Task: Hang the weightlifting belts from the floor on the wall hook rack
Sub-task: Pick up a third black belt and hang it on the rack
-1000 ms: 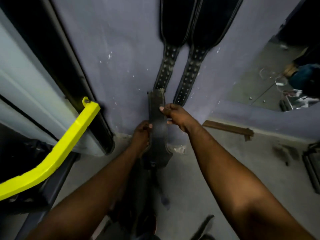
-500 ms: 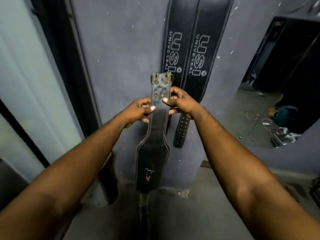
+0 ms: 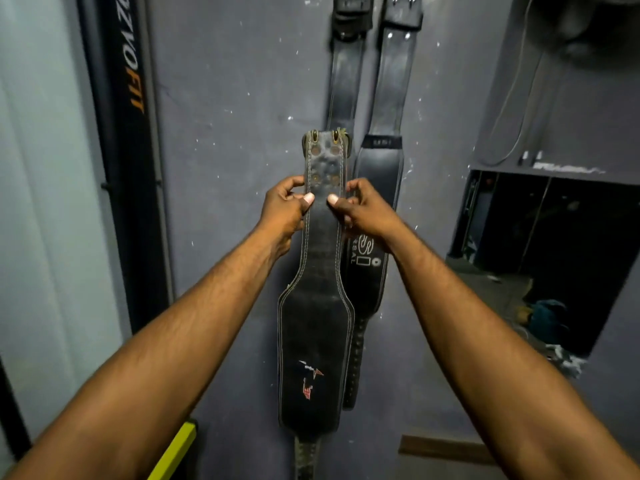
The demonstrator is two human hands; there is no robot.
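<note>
I hold a worn black weightlifting belt (image 3: 317, 341) upright in front of the grey wall (image 3: 235, 98). Its buckle end is up, near mid-frame, and its wide padded part with a red mark hangs below. My left hand (image 3: 284, 211) pinches the narrow strap on its left edge, thumb on the front. My right hand (image 3: 363, 211) pinches the right edge the same way. Two black belts, one (image 3: 343, 74) directly behind and one (image 3: 391, 98) to the right, hang on the wall from the top of the frame. The hooks themselves are out of view.
A black upright machine post (image 3: 124, 133) with orange lettering stands at the left. A yellow bar (image 3: 176, 452) shows at the bottom. A mirror (image 3: 554, 254) at the right reflects the floor. A wooden strip (image 3: 446, 448) lies at the wall's base.
Both hands have raised the belt from near the floor up along the wall, and my view has tilted up with it. The grip has moved closer to the buckle end.
</note>
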